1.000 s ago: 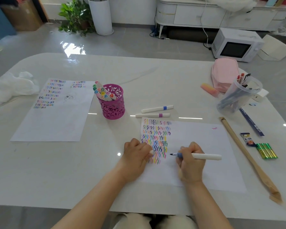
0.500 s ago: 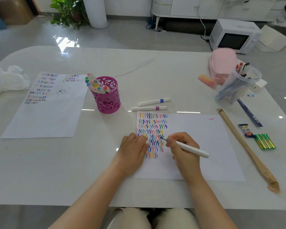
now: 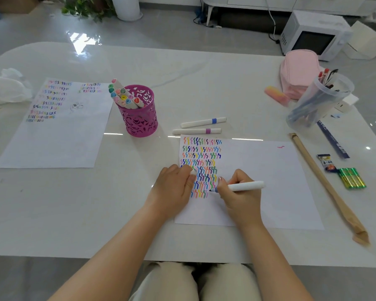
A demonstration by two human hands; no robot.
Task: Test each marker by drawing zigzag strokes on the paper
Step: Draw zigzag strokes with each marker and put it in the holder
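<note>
Bright daylight; floor glare; wide-angle warp

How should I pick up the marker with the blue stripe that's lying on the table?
The blue-striped marker lies flat on the table, so nothing fits under it. I'd come from straight above and pinch its white barrel across its width. Go nearer the end with the stripe, because the purple-striped marker lies close beside it and their gap looks wider there.
</note>
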